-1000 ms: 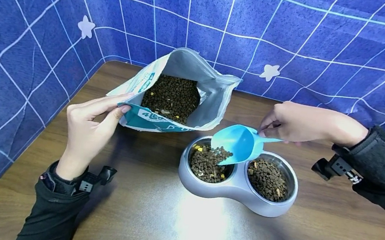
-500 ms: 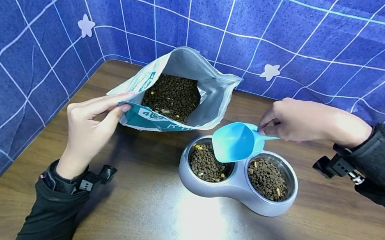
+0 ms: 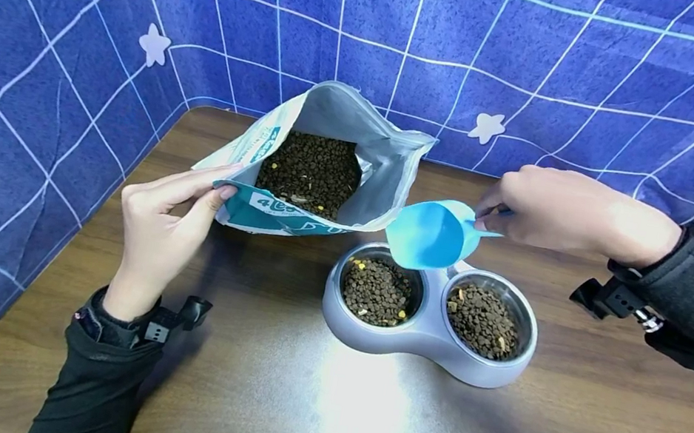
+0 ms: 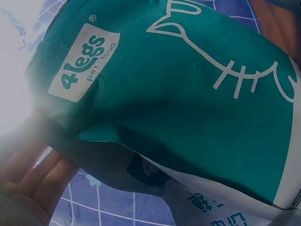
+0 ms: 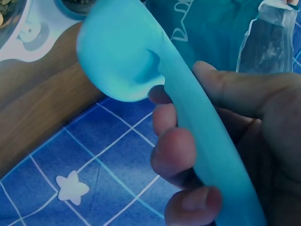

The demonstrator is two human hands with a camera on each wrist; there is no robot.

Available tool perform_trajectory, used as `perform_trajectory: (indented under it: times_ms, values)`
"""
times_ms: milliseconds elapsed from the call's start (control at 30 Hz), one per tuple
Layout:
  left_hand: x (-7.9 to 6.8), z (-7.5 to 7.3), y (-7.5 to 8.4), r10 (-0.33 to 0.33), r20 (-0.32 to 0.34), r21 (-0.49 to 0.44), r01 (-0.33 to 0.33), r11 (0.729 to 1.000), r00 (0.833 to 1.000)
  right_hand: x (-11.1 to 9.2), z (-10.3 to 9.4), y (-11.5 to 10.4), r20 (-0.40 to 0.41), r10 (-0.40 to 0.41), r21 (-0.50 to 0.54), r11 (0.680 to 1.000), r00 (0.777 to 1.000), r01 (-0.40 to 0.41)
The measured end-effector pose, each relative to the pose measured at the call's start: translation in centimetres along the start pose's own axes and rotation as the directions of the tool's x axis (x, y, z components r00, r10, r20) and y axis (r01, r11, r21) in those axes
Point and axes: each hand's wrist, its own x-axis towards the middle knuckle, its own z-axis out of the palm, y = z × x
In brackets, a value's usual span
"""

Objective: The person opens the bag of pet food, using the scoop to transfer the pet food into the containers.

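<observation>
My left hand (image 3: 168, 220) pinches the left edge of an open teal and white pet food bag (image 3: 292, 226), thumb on the front and fingers behind. Brown kibble (image 3: 309, 173) shows inside its silver-lined mouth. In my right hand (image 3: 564, 208) is a light blue scoop (image 3: 428, 236), gripped by its handle; the right wrist view shows fingers and thumb around that handle (image 5: 202, 127). No kibble shows in the scoop. It hangs above the back of a grey double pet bowl (image 3: 415, 343), whose left bowl (image 3: 376, 292) and right bowl (image 3: 485, 321) both hold kibble.
The wooden table (image 3: 242, 380) extends in front of the bowls, with a bright light reflection on it. A blue grid-patterned cloth (image 3: 376, 19) with white stars rises behind and at the left. The bag stands close to that cloth.
Kibble falling from the scoop into the left bowl has stopped. My right hand has raised the scoop up and back from the bowl. My left hand keeps its hold on the bag.
</observation>
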Motion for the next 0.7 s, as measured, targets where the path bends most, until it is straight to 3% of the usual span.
perform_trajectory:
  times_ms: [267, 700]
  values:
    - [0.0, 0.0, 0.1, -0.007, -0.003, 0.0, 0.007, 1.0, 1.0, -1.3, 1.2, 2.5, -0.079, 0.095, 0.007, 0.995, 0.992, -0.095]
    - [0.1, 0.1, 0.3, -0.015, 0.004, 0.044, 0.015, 0.999, 1.0, -4.4, 4.5, 7.7, -0.141, 0.285, 0.111, 0.956, 0.948, -0.271]
